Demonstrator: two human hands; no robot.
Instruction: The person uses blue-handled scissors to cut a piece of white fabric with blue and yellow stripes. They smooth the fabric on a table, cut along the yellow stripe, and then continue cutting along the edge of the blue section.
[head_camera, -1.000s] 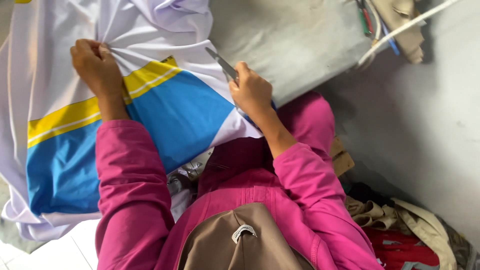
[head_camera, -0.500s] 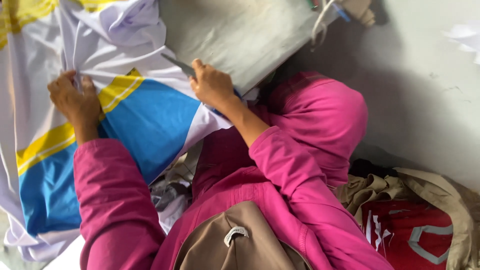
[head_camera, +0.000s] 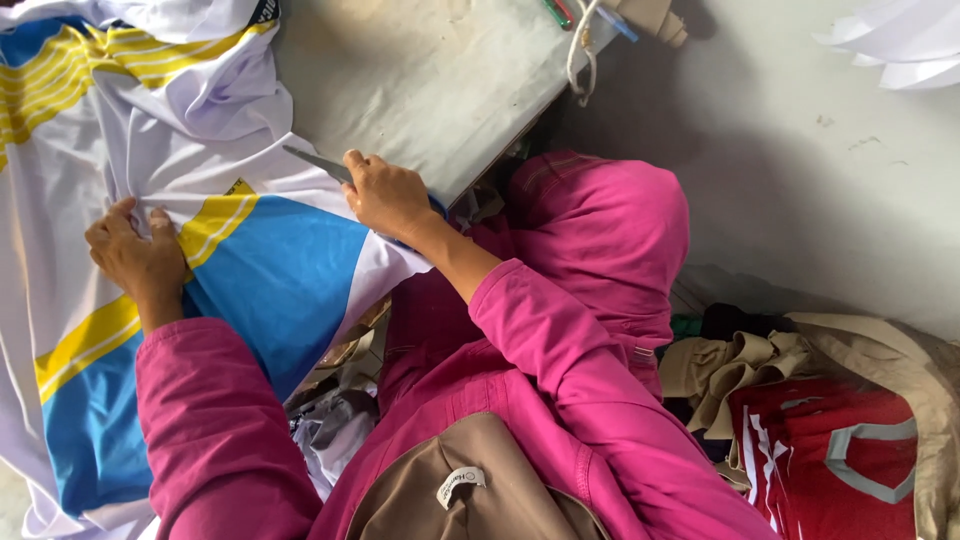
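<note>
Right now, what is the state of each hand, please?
Left hand: closed, pinching the white, blue and yellow fabric.
Right hand: closed around scissors, blades lying on the fabric.

Beyond the white jersey (head_camera: 200, 120) we see bare grey table (head_camera: 420, 70); cords (head_camera: 580, 50) crowd its far corner.

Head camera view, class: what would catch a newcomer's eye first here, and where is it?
The white garment with blue and yellow bands, spread over the grey table at left. The left hand pinches its fabric, while the right hand holds scissors at the cloth. Bright pink sleeves fill the foreground; red and tan clothes are heaped lower right.
</note>
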